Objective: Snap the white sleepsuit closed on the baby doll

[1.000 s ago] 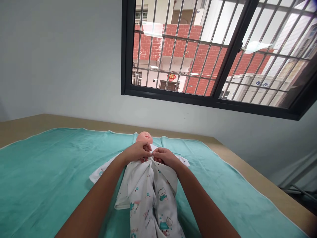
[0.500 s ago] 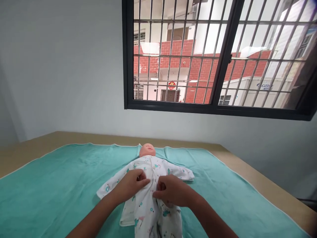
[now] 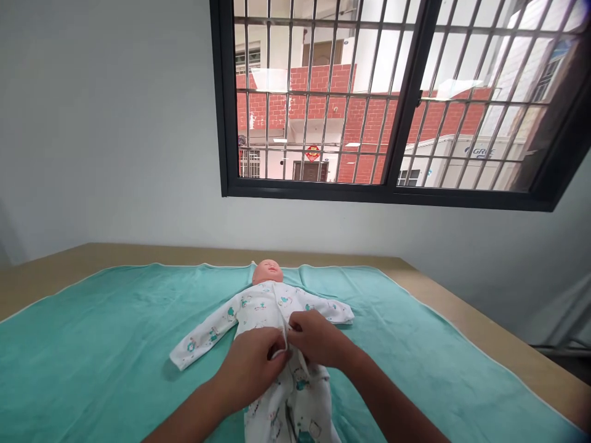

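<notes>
A baby doll [image 3: 268,271] lies on its back on a teal blanket [image 3: 92,332], dressed in a white printed romper [image 3: 258,311] with its sleeves spread out. My left hand [image 3: 252,369] and my right hand [image 3: 318,338] meet at the romper's front opening, around the belly. The fingers of both hands are pinched together on the two fabric edges. The lower part of the romper runs down between my forearms and out of view.
The blanket covers a tan table [image 3: 489,347] that stands against a white wall. A barred black-framed window [image 3: 392,98] is above it, with a red brick building outside. The table's right edge drops to the floor at the far right.
Both hands have moved down the romper's front, from the doll's neck to its belly. The upper chest now lies closed and the left sleeve shows fully.
</notes>
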Available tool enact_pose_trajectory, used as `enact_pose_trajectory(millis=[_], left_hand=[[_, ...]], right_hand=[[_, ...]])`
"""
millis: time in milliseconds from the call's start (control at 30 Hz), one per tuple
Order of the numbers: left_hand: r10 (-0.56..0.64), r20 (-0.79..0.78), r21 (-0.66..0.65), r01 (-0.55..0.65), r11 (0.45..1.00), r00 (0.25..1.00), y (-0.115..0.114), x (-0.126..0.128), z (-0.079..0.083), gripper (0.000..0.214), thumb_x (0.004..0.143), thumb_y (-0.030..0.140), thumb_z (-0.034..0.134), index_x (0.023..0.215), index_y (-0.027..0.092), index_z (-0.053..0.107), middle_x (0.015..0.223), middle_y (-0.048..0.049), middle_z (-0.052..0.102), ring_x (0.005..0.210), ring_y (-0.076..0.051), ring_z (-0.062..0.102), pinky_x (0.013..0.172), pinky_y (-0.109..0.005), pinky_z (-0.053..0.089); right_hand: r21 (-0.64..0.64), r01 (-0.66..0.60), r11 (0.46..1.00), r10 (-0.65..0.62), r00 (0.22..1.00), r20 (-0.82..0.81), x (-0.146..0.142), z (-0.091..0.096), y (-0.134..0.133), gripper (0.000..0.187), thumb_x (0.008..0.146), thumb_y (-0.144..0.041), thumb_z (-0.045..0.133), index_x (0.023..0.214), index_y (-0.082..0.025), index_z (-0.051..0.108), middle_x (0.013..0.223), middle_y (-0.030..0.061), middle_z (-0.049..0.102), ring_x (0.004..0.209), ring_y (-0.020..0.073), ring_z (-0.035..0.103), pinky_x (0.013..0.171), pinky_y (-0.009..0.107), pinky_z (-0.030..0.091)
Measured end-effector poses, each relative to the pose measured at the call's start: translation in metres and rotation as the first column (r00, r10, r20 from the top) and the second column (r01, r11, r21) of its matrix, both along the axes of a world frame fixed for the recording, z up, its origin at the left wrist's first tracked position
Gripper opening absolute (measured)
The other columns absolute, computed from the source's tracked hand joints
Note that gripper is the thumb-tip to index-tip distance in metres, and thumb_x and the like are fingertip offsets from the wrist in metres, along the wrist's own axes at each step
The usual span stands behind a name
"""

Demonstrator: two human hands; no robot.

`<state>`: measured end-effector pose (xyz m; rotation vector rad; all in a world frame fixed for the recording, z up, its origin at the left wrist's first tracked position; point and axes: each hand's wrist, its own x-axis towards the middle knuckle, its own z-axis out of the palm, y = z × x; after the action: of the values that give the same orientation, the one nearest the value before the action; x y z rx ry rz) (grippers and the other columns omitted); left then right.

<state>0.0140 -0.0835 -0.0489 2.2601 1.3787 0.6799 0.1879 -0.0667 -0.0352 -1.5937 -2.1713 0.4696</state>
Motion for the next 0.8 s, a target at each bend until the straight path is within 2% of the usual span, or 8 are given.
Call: enact_pose_trajectory(millis=[33, 100, 200, 267, 367, 467, 600, 800], left_hand=[[-0.023, -0.012, -0.004, 0.023, 1.000, 1.000, -0.002, 0.000, 0.001, 0.023, 0.081, 0.036, 0.051, 0.065, 0.020, 0.052, 0.067, 0.0035, 0.060, 0.063, -0.012, 0.047, 0.057, -0.025, 0.024], [-0.081, -0.018, -0.031, 0.080, 0.996, 0.997, -0.004, -0.001, 0.004, 0.023, 0.078, 0.030, 0.051, 0.059, 0.019, 0.047, 0.061, 0.0049, 0.055, 0.059, -0.010, 0.044, 0.055, -0.024, 0.023], [-0.151, 0.025, -0.109, 0.153, 0.982, 0.988, -0.002, -0.005, 0.010, 0.022, 0.074, 0.022, 0.050, 0.055, 0.017, 0.041, 0.056, 0.0063, 0.047, 0.056, -0.009, 0.039, 0.053, -0.023, 0.023], [-0.130, 0.104, -0.151, 0.145, 0.978, 0.986, 0.004, -0.008, 0.010, 0.021, 0.076, 0.023, 0.048, 0.056, 0.018, 0.042, 0.057, 0.0065, 0.046, 0.058, -0.009, 0.040, 0.054, -0.022, 0.026], [0.018, 0.236, -0.162, 0.021, 0.987, 0.971, 0.015, -0.009, 0.006, 0.018, 0.081, 0.031, 0.047, 0.070, 0.019, 0.053, 0.062, 0.0062, 0.049, 0.062, -0.011, 0.044, 0.057, -0.022, 0.032], [0.077, 0.224, -0.135, -0.047, 0.990, 0.972, 0.021, -0.007, 0.000, 0.016, 0.080, 0.030, 0.050, 0.086, 0.020, 0.061, 0.064, 0.0059, 0.050, 0.062, -0.012, 0.046, 0.059, -0.024, 0.033], [0.093, 0.216, -0.094, -0.074, 0.993, 0.972, 0.021, -0.004, -0.006, 0.012, 0.079, 0.029, 0.053, 0.075, 0.019, 0.059, 0.065, 0.0046, 0.053, 0.063, -0.013, 0.047, 0.059, -0.024, 0.033], [0.121, 0.329, -0.191, -0.059, 0.980, 0.937, 0.020, -0.003, -0.011, 0.024, 0.081, 0.038, 0.056, 0.066, 0.019, 0.055, 0.064, 0.0047, 0.055, 0.065, -0.013, 0.048, 0.060, -0.024, 0.035]], right_hand=[[-0.114, -0.025, 0.993, 0.008, 0.989, -0.149, 0.002, -0.001, 0.004, 0.016, 0.073, -0.018, 0.050, 0.059, -0.019, 0.041, 0.057, -0.0008, 0.049, 0.054, 0.0122, 0.045, 0.050, 0.026, 0.025], [-0.305, -0.126, 0.944, -0.025, 0.895, -0.446, 0.004, -0.003, 0.011, 0.014, 0.073, -0.021, 0.051, 0.061, -0.019, 0.044, 0.054, -0.0039, 0.046, 0.050, 0.0104, 0.045, 0.046, 0.023, 0.030], [-0.347, -0.205, 0.915, -0.077, 0.756, -0.650, 0.002, -0.012, 0.017, 0.015, 0.072, -0.024, 0.055, 0.061, -0.019, 0.046, 0.050, -0.0059, 0.046, 0.045, 0.0089, 0.046, 0.042, 0.019, 0.033], [-0.351, -0.230, 0.908, -0.069, 0.743, -0.666, -0.001, -0.020, 0.018, 0.017, 0.073, -0.027, 0.055, 0.060, -0.019, 0.048, 0.045, -0.0053, 0.050, 0.041, 0.0103, 0.048, 0.038, 0.019, 0.034], [-0.400, -0.267, 0.877, -0.078, 0.741, -0.667, -0.004, -0.028, 0.018, 0.020, 0.076, -0.031, 0.052, 0.060, -0.019, 0.050, 0.043, -0.0032, 0.056, 0.037, 0.0138, 0.053, 0.033, 0.021, 0.039], [-0.418, -0.287, 0.862, -0.083, 0.733, -0.675, -0.004, -0.030, 0.019, 0.019, 0.076, -0.029, 0.050, 0.061, -0.019, 0.053, 0.046, -0.0025, 0.060, 0.036, 0.0139, 0.056, 0.031, 0.020, 0.039], [-0.420, -0.306, 0.854, -0.080, 0.720, -0.689, -0.003, -0.032, 0.021, 0.019, 0.075, -0.027, 0.048, 0.060, -0.018, 0.055, 0.049, -0.0020, 0.062, 0.034, 0.0130, 0.056, 0.029, 0.018, 0.038], [-0.444, -0.314, 0.839, -0.114, 0.698, -0.707, -0.004, -0.033, 0.021, 0.021, 0.076, -0.027, 0.048, 0.059, -0.018, 0.054, 0.045, -0.0026, 0.060, 0.031, 0.0123, 0.054, 0.028, 0.018, 0.037]])
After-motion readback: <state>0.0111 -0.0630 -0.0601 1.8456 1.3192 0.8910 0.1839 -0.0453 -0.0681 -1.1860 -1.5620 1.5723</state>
